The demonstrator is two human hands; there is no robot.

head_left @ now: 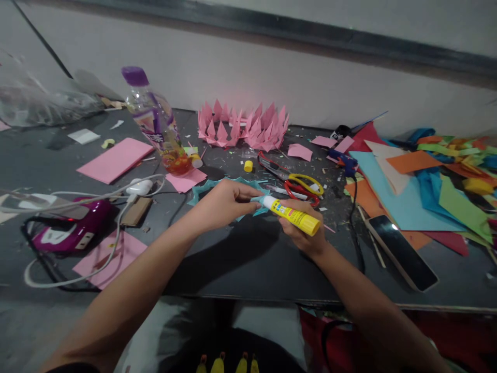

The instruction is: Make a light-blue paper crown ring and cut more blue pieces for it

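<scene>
At the middle of the view, my left hand (223, 203) pinches the right end of a teal folded-paper strip (200, 190) with pointed edges. My right hand (305, 230) is wrapped round a yellow glue stick (297, 217), whose white tip is against the teal paper by my left fingertips. The yellow cap (248, 166) stands on the dark table (240, 264) behind my hands. Two rings of pink folded paper (266, 127) stand near the wall. Scissors with yellow handles (306, 182) and scissors with red handles (297, 192) lie just behind my right hand.
A bottle with a purple cap (161, 124) stands at the back left, near pink sheets (115, 159). Cables and a purple power strip (75, 225) lie at the left. At the right are a phone (404, 253), a blue glue gun (345, 161) and coloured paper (407, 199).
</scene>
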